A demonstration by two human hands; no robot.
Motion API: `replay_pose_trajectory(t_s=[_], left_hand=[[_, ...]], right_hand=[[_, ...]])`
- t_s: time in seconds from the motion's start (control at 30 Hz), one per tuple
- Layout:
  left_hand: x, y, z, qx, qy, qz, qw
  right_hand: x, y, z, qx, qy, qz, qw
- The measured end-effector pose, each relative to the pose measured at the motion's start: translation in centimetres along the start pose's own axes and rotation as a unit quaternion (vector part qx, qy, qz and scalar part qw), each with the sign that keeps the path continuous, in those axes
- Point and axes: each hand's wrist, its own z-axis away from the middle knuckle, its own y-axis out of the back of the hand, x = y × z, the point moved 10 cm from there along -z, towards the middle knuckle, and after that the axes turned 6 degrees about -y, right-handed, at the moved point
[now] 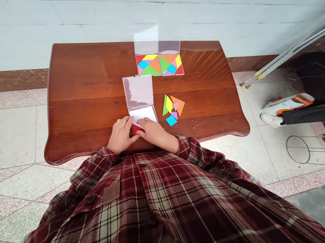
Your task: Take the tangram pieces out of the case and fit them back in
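Note:
A clear-lidded tangram box (139,92) lies open before me, its white tray (147,113) toward my body. At the tray's near left corner is a red triangle (136,128). My left hand (121,135) holds that corner, fingers along the left side and thumb at the front edge. My right hand (154,132) reaches over the tray with fingers bent, its thumb and forefinger at the red triangle. Right of the box lie loose pieces: a green triangle (164,106), yellow parallelogram (169,103), orange triangle (179,105), pink triangle (176,106), purple piece (174,115) and blue square (171,120).
Two filled tangram boxes (160,64) stand open at the back of the brown wooden table (89,90), against a pale wall (96,20). At right are crutches (286,56), a white and orange bag (290,103), a wire ring (298,149) and another person's leg (307,115).

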Motion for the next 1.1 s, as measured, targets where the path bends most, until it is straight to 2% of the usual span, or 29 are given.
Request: replay_pose_trajectory(t_s=[0.2, 0.47, 0.67, 0.83, 0.93, 1.1], left_hand=[[0.3, 0.1, 0.1, 0.007, -0.012, -0.004, 1.0], [-0.1, 0.0, -0.1, 0.004, -0.003, 0.003, 1.0], [-0.6, 0.0, 0.0, 0.016, -0.014, -0.006, 1.0], [-0.9, 0.5, 0.1, 0.031, -0.014, 0.004, 0.999], [-1.0, 0.7, 0.1, 0.04, -0.015, 0.002, 0.999], [-1.1, 0.9, 0.1, 0.044, -0.013, -0.002, 0.999]], right_hand=[[0.6, -0.8, -1.3, -0.014, -0.03, -0.028, 0.999], [1.4, -0.7, -2.2, -0.022, 0.0, -0.152, 0.988], [4.3, 1.4, -1.7, 0.086, 0.005, -0.279, 0.956], [6.2, 2.5, -0.3, 0.215, 0.017, -0.282, 0.935], [6.2, 2.7, 0.4, 0.253, 0.039, -0.279, 0.926], [6.9, 2.7, 0.7, 0.281, 0.03, -0.281, 0.917]])
